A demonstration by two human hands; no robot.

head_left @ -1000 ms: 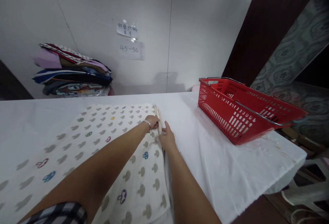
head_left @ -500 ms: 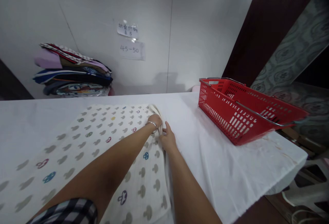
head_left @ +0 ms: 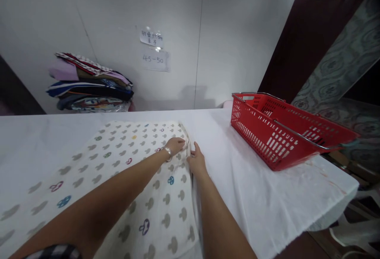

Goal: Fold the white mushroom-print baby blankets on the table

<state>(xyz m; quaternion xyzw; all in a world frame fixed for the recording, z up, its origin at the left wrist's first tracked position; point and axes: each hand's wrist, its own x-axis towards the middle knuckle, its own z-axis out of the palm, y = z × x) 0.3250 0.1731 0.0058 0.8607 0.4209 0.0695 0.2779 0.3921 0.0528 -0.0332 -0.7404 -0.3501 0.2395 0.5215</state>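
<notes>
A white cloth (head_left: 114, 164) printed with grey mushrooms and a few coloured ones lies spread flat. My left hand (head_left: 175, 145), with a bracelet at the wrist, reaches over it and has its fingers closed on the cloth near the right edge. Just to the right, my right hand (head_left: 197, 162) holds that same edge from outside, its index finger raised away. Small creases run through the fabric between the two hands. The fingertips of my right hand are partly hidden by the cloth edge.
A red plastic basket (head_left: 267, 136) with metal handles stands on the right of the white-covered table (head_left: 237, 195). Folded fabrics (head_left: 92, 86) are stacked at the back left. Two paper notes (head_left: 156, 60) are taped to the wall behind.
My left hand has drawn back slightly from the edge, and the raised fold at the far right corner now lies flatter. My right hand stays at the edge. The view has shifted slightly.
</notes>
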